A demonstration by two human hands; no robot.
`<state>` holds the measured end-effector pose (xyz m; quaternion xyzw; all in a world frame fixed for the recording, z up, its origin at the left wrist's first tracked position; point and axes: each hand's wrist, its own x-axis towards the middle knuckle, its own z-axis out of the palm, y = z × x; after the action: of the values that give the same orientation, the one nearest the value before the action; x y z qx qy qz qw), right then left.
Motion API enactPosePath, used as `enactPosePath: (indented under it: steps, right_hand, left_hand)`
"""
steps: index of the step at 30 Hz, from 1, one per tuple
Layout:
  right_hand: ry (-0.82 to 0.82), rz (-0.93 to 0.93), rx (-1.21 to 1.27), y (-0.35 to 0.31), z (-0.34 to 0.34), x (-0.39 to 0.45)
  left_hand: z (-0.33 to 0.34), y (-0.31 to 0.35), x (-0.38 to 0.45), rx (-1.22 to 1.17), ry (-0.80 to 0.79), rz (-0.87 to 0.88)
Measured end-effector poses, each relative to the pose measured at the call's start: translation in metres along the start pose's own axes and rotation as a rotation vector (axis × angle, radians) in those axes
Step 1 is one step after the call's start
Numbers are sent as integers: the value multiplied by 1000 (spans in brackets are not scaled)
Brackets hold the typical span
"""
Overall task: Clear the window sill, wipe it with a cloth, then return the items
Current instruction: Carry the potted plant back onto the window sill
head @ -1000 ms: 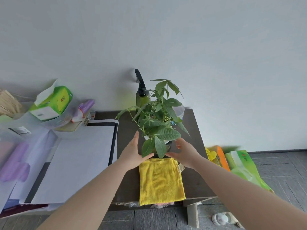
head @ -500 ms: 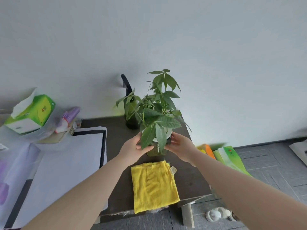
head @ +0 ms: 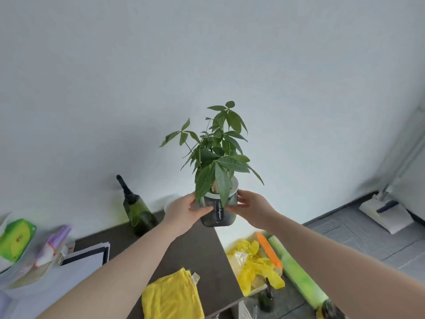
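Note:
A potted plant (head: 218, 210) with long green leaves, in a dark translucent pot with a white inner rim, is held in the air above the far right corner of the dark table (head: 197, 247). My left hand (head: 186, 215) grips its left side and my right hand (head: 250, 208) its right side. A folded yellow cloth (head: 172, 295) lies on the table near its front edge. A green spray bottle (head: 138, 215) with a black nozzle stands at the back by the wall.
Papers (head: 76, 272), a green tissue box (head: 16, 238) and a purple-tipped item (head: 53, 245) sit at the left. On the floor to the right lie yellow bags (head: 253, 265) and a green roll (head: 296, 272). A white mop head (head: 384, 215) rests far right.
Both hands closed on the pot and lifted the plant off the table, up and to the right. The view has swung right, showing more floor.

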<state>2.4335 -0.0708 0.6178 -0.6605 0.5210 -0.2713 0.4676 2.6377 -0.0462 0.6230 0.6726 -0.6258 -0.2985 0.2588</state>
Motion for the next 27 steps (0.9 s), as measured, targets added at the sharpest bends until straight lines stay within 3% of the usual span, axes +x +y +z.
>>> enactPosePath:
  steps: [7,16,27]
  right_hand:
    - [229,-13,-57,24,-171,-87]
    - [507,127,-175,98,-397,-243]
    - [843,356,-87,204,-555,-409]
  left_hand:
    - [86,168,3,9,-62,233]
    - [263,395,-18,3,-267,503]
    - [468,576,-66,-11,-554,765]
